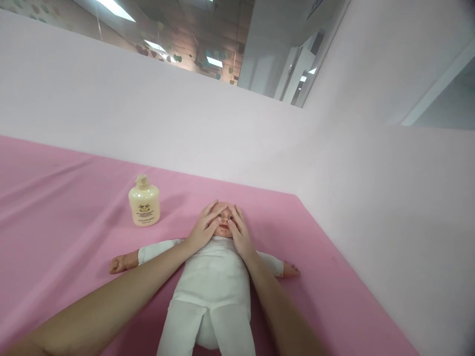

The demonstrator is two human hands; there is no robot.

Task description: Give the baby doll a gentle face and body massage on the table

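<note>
A baby doll (pixel 213 277) with a white cloth body lies on its back, arms spread to both sides. My left hand (pixel 203 228) rests on one side of the doll's head, fingers stretched over its forehead and cheek. On the other side, my right hand (pixel 240 231) lies against the cheek and temple with its fingers extended. Between my hands the doll's eyes, nose and mouth show in part. Neither hand grips anything; both touch the head with open fingers. The lower ends of the doll's legs are out of view.
A cream pump bottle (pixel 144 205) with a printed label stands upright to the left of the doll's head. Under everything is a pink sheet (pixel 74 207) with some creases. A white wall (pixel 166 118) rises behind and to the right, with windows above it.
</note>
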